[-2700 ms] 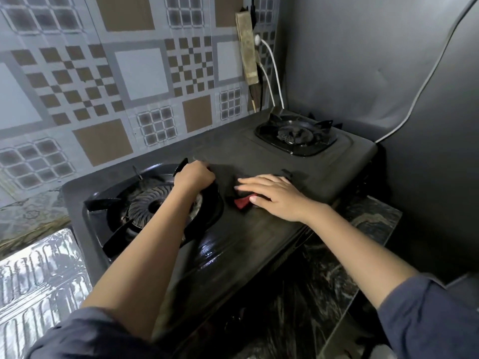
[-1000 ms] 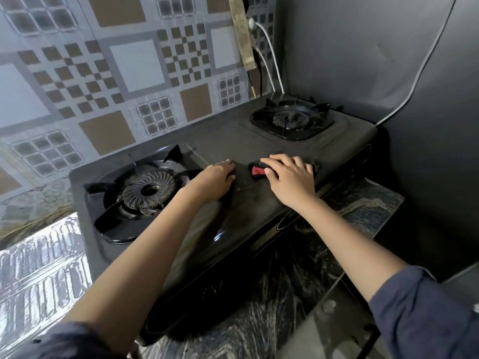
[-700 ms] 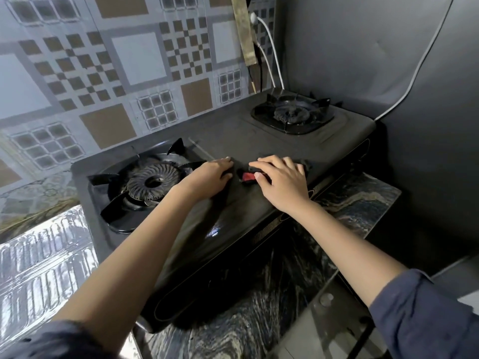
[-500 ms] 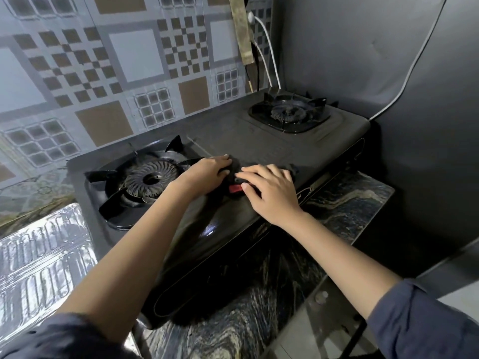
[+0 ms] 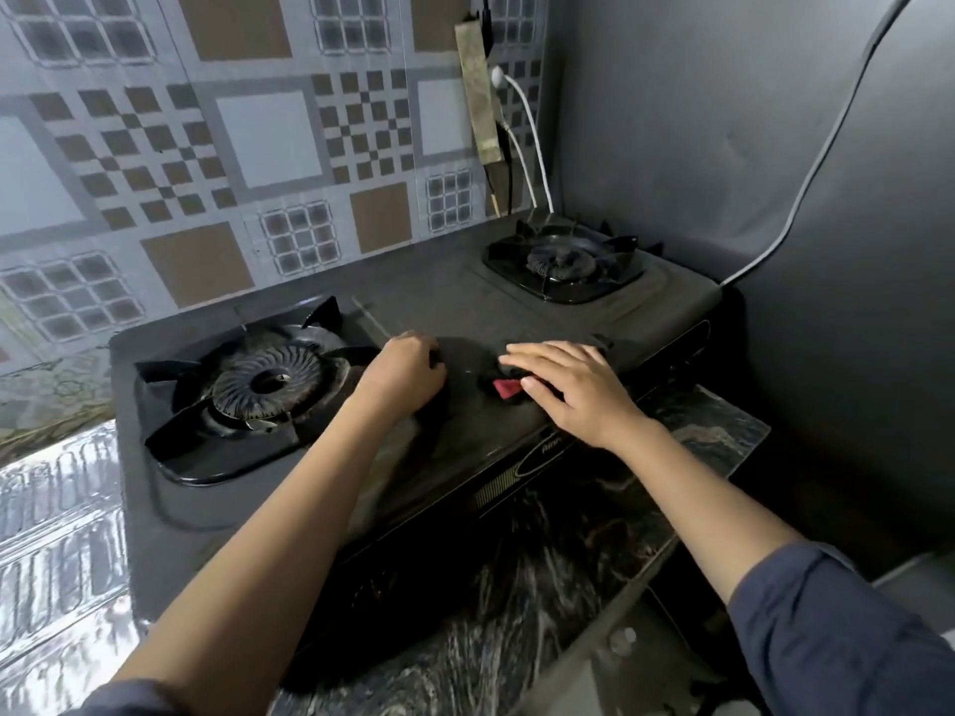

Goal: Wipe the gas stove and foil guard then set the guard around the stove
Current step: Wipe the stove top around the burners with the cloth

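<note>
There was only one view, from a wide-angle camera worn on the person's head. It looked forward and steeply down over both forearms at the gas stove (image 5: 517,323), which ran across the middle of the frame from lower left to upper right. The camera sat close: the sleeves entered at the bottom corners, and the hands (left (image 5: 408,372), right (image 5: 573,387)) lay near the centre. The patterned tiled wall (image 5: 268,136) filled the upper left, a dark wall (image 5: 723,121) the upper right. The marbled bench (image 5: 517,638) showed below the stove's front edge. Straight lines bowed towards the edges, as a wide lens gives.
</note>
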Motion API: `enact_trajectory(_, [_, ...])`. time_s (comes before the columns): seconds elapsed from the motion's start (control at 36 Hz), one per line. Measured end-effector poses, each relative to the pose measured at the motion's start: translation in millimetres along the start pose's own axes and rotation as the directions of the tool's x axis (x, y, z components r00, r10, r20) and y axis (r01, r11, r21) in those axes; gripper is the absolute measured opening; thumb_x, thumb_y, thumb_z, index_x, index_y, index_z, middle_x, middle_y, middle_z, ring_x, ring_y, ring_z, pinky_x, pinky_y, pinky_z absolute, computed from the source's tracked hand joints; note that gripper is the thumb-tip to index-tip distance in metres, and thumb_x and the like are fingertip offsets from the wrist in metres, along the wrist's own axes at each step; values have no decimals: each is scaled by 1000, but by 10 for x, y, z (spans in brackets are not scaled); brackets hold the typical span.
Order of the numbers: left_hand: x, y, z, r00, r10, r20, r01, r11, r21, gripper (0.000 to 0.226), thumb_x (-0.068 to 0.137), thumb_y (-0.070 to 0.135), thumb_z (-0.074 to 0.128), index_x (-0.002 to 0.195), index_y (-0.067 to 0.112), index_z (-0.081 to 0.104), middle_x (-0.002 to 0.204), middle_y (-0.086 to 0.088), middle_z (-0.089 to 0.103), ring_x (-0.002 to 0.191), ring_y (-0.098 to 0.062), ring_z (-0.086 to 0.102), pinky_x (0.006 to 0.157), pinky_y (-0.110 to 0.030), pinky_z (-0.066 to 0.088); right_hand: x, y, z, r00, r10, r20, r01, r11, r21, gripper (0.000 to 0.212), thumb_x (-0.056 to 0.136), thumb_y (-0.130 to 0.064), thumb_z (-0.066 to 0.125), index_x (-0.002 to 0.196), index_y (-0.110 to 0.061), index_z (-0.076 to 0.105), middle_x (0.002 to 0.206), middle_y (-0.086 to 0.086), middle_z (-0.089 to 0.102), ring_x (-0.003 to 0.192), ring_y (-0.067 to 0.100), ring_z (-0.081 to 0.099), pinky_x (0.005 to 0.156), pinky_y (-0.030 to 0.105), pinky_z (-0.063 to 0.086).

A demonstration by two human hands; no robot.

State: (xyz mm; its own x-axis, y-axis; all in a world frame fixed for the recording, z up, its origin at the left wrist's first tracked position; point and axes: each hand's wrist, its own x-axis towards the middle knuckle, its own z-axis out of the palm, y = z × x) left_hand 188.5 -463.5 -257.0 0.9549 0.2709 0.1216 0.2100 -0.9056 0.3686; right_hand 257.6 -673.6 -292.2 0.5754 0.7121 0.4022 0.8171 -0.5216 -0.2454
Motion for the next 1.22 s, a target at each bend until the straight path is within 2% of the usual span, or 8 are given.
enact_trajectory(0.14, [121, 196, 109, 996, -85, -25, 85, 996, -4, 30, 88, 17, 51, 111, 0, 60, 119, -18, 57, 112, -34, 51, 92, -38, 42, 261, 430, -124, 988, 18, 151, -18, 1000, -5, 39, 98, -37, 37, 136, -40, 40, 145, -18, 39, 135, 6, 33, 107, 35, 25])
enact_trajectory(0.22, [215, 323, 166, 992, -121, -21, 121, 993, -9, 33, 88, 18, 50, 115, 2, 59, 122, -18, 56, 115, -33, 49, 96, -37, 41, 374, 731, -175, 984, 11, 178, -14, 1000, 18, 40, 98, -35, 39, 137, -38, 39, 147, -15, 39, 136, 8, 34, 109, 39, 27])
enact_trajectory(0.33, [343, 479, 241, 984, -175, -16, 175, 984, -10, 35, 90, 19, 49, 121, 3, 56, 127, -17, 53, 119, -32, 48, 100, -37, 40, 400, 1169, -262, 988, 13, 151, -16, 1000, 18, 39, 98, -36, 39, 136, -38, 41, 145, -16, 41, 135, 6, 35, 111, 39, 29])
enact_trajectory(0.5, [490, 680, 343, 968, -242, -72, 242, 970, -13, 30, 89, 17, 50, 112, -1, 59, 119, -21, 55, 112, -37, 51, 91, -37, 41, 360, 1748, -393, 995, -35, 98, 30, 998, 52, 46, 91, -50, 30, 131, -37, 49, 138, -15, 50, 129, 6, 44, 103, 30, 30])
enact_trajectory(0.72, [621, 840, 463, 942, -314, -119, 311, 950, -37, 32, 87, 16, 50, 114, 1, 60, 122, -21, 55, 115, -38, 50, 93, -39, 41, 358, 2284, -495, 999, 26, -32, -25, 999, 38, 44, 90, -47, 35, 123, -30, 58, 129, -9, 60, 121, 12, 55, 99, 42, 44])
enact_trajectory(0.86, [649, 879, 474, 928, -347, -137, 345, 938, -40, 33, 86, 15, 51, 116, 2, 59, 125, -20, 55, 116, -38, 49, 94, -38, 41, 390, 2507, -534, 989, 101, -109, -104, 994, -16, 49, 89, -48, 31, 122, -26, 60, 127, -4, 62, 118, 18, 57, 98, 40, 43])
enact_trajectory(1.06, [653, 893, 480, 923, -359, -137, 358, 933, -35, 35, 87, 15, 51, 118, 2, 58, 125, -20, 54, 116, -38, 49, 94, -39, 41, 526, 2653, -532, 969, 230, -94, -235, 971, -52, 34, 95, -32, 47, 128, -28, 55, 136, -5, 54, 126, 21, 48, 103, 36, 33])
enact_trajectory(1.22, [578, 840, 468, 926, -361, -110, 361, 932, -21, 40, 91, 25, 50, 128, 13, 53, 132, -15, 51, 121, -35, 46, 101, -44, 41, 601, 2563, -504, 886, 457, -72, -459, 888, -8, 38, 96, -35, 38, 133, -28, 48, 145, -5, 44, 132, 24, 39, 108, 42, 27])
